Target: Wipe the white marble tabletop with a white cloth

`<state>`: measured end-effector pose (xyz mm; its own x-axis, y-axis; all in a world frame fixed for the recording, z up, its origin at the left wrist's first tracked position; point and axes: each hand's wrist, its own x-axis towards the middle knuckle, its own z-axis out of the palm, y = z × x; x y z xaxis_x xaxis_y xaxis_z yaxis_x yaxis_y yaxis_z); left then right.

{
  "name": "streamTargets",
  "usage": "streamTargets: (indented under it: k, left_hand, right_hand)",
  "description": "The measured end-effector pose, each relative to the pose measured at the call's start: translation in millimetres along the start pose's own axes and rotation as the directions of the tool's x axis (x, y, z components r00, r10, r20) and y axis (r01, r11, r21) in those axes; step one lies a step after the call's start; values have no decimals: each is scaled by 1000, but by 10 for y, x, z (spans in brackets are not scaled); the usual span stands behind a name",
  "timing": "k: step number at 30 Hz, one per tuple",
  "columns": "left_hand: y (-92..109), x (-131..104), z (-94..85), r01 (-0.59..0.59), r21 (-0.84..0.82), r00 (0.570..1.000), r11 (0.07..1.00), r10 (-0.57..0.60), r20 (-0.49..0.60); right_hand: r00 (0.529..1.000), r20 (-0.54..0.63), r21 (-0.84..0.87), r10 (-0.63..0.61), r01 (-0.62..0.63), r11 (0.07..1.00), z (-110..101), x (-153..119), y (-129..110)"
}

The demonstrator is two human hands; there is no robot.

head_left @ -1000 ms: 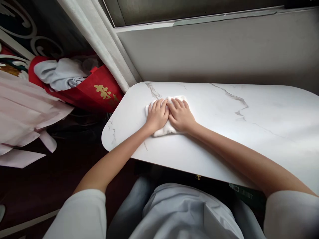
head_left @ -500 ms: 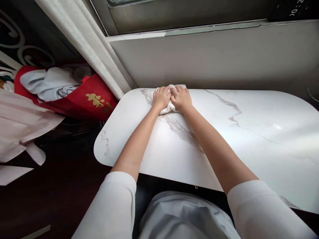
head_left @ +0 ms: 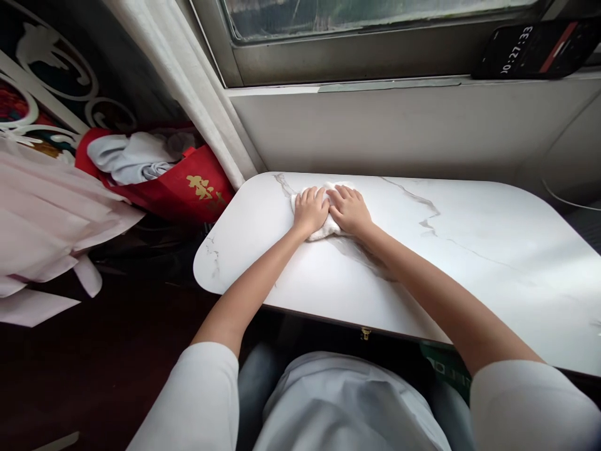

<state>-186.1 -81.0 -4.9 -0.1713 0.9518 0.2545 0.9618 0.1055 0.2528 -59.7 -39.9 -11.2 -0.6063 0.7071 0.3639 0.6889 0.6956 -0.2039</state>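
Both of my hands press a white cloth [head_left: 323, 233] down against the white marbled table [head_left: 244, 244], a little in from its far edge. My left hand [head_left: 311, 210] lies over the cloth's left part, its fingers slightly bent and pointing away from me. Beside it, my right hand [head_left: 350, 208] grips the right part, with the thumb sides of the two hands almost touching. The cloth looks bunched, and much of it is hidden beneath my palms and fingers.
A window [head_left: 375, 19] is behind the table, with a phone showing a timer [head_left: 526, 50] on its sill. At left are a curtain [head_left: 188, 81], a red bag [head_left: 188, 194] holding pale fabric, and pink cloth [head_left: 56, 219]. A small gold catch [head_left: 365, 334] sits under the near edge.
My hands and the cloth have slid a short way toward me from the table's far edge. The view has shifted, bringing more of the window and phone into sight.
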Motion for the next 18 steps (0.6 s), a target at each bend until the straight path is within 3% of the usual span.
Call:
streamTargets:
  k: [5, 13, 18]
  left_hand:
    - [163, -503, -124, -45, 15, 999, 999, 45, 21]
    - [489, -1546, -369, -156, -2, 982, 988, 155, 111]
    - [595, -1805, -409, -227, -57, 962, 972, 233, 139]
  right_hand:
    - [1000, 10, -34, -13, 14, 999, -162, -506, -173]
    - [992, 59, -124, -109, 116, 986, -533, -1539, -575]
    - [993, 39, -113, -115, 119, 986, -594, -1863, -593]
